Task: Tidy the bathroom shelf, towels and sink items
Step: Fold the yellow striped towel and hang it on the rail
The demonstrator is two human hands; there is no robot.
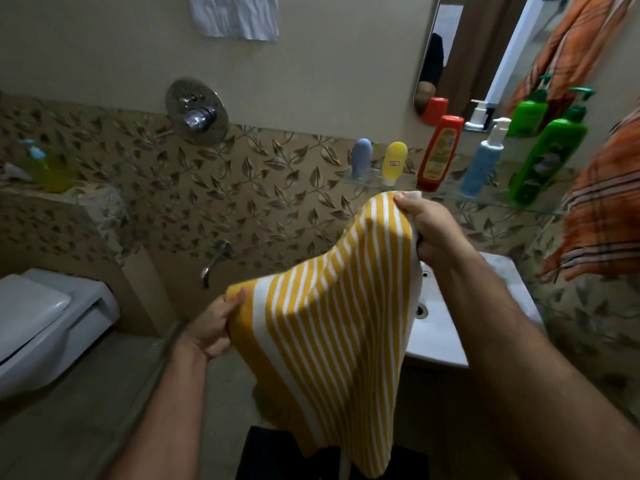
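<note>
Leaf-tiled bathroom, yellow-white striped towel

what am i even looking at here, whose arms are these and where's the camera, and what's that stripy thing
There is no machine here: these are a person's own two bare arms, seen from a wide-angle camera worn on their head, looking forward and down. That is why the edges of the room bend.

The stripy thing is a yellow and white striped towel. The left hand grips its lower left edge, and the right hand pinches a corner higher up, so the cloth hangs spread between them.

Behind it is a white sink, partly hidden. Above the sink a glass shelf carries bottles: a small blue tube, a small yellow tube, a red bottle, a blue pump bottle and a green pump bottle. An orange checked towel hangs at the right, and a toilet sits at the left.
</note>
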